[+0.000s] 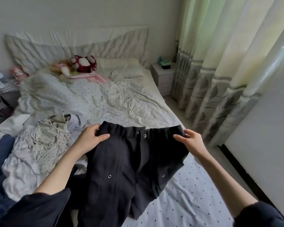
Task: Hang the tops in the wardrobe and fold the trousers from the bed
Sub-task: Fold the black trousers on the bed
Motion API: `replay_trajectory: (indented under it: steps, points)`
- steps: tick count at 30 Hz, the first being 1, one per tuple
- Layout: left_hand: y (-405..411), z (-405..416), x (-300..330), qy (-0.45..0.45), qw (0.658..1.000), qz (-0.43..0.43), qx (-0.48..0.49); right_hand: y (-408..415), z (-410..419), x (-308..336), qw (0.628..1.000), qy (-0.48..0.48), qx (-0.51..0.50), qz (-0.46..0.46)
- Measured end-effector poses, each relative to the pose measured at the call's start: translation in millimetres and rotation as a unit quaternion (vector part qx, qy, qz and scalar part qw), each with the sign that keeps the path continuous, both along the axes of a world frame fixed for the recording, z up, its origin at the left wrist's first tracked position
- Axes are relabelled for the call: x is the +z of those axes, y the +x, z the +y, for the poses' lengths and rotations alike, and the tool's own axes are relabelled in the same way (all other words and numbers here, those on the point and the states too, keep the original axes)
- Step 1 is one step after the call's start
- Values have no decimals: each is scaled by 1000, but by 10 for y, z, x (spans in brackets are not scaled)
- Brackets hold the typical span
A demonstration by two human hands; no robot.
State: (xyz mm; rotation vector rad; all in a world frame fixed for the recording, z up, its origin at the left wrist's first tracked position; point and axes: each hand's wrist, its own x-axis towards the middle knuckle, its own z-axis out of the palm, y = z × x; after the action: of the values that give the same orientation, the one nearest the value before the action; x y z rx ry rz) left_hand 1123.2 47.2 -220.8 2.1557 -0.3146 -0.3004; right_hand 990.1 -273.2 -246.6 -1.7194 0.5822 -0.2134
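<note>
With the left hand (pixel 90 136) and right hand (pixel 189 139) pinching the waistband corners, the trousers (pixel 131 164) hang at 6 o'clock over the bed (pixel 121 97); best pull them taut, then fold leg onto leg.

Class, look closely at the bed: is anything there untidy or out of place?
Yes. A rumpled heap of clothes lies on the bed's left side, unfolded. Both hands hold the black trousers up by the waistband.

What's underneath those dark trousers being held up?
Under the black trousers, held by both hands, lies the dotted sheet of the bed. Whatever lies directly beneath the fabric is covered.
</note>
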Motion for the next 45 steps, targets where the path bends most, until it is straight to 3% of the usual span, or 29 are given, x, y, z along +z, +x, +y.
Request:
replay_trajectory:
  steps: [5,9,11,13,15,20,25,30,34,39,42,45]
  points:
    - [706,-191,-248,24,998,0,59,807,-56,-168,999,23,16,36]
    - [1708,-491,-440,71,992,-37,102,1919,-200,-413,998,59,-22,7]
    - [2243,-637,-572,51,986,-60,147,2522,-278,-564,995,95,-37,-2]
    - [2512,-730,-706,19,985,-54,160,2852,-323,-722,994,106,-5,7]
    - [2621,-771,-993,46,988,-20,147,3012,-300,-1023,993,92,41,59]
    - [2183,-681,-1857,159,980,109,47,2709,10,-1890,964,117,126,204]
    - [1529,-568,-2233,196,959,205,13,2212,283,-2346,955,108,73,266]
    - [779,-517,-2255,216,966,142,-14,1718,621,-2453,950,141,5,277]
    - [128,-481,-2200,171,979,94,-56,1259,926,-2375,920,247,47,300]
    - [-429,-368,-2332,350,921,49,-163,898,1054,-2303,900,359,45,244]
    - [-554,-350,-2294,389,916,-3,-97,826,1016,-2220,896,382,58,218]
    - [-566,-441,-2097,349,937,-17,-14,722,966,-2155,893,397,47,206]
